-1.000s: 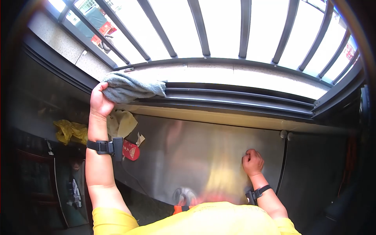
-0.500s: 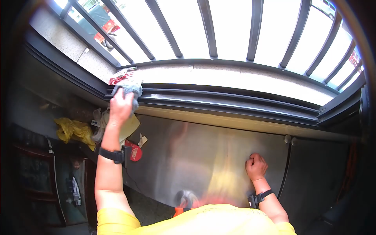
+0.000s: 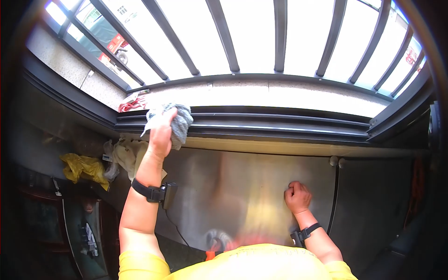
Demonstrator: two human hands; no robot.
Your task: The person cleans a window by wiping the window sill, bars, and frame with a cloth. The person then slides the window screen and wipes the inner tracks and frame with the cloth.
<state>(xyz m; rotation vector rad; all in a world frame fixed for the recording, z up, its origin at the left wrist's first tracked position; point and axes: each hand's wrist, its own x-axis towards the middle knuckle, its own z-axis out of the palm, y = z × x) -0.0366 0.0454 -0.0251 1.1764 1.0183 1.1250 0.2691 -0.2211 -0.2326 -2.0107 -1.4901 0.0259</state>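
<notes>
My left hand [image 3: 161,133] grips a grey-blue cloth [image 3: 181,125], which lies bunched over the left part of the dark window track [image 3: 261,122]. The thumb and part of the fingers show against the cloth. My right hand [image 3: 298,197] rests as a loose fist on the metal surface [image 3: 205,186], near its right side. The curled fingers hide whatever might be inside. Each forearm wears a black strap with a small device.
Window bars [image 3: 280,37] rise beyond the pale sill [image 3: 233,93]. A red bundle [image 3: 133,103] lies at the sill's left end. Left of my left forearm are a yellow bag [image 3: 84,169] and a cream cloth [image 3: 128,156]. Two round knobs [image 3: 333,161] sit at the surface's right.
My left hand and the cloth went to the left end of the track, then moved right along it. The red bundle came into sight. My right hand stays in about the same place.
</notes>
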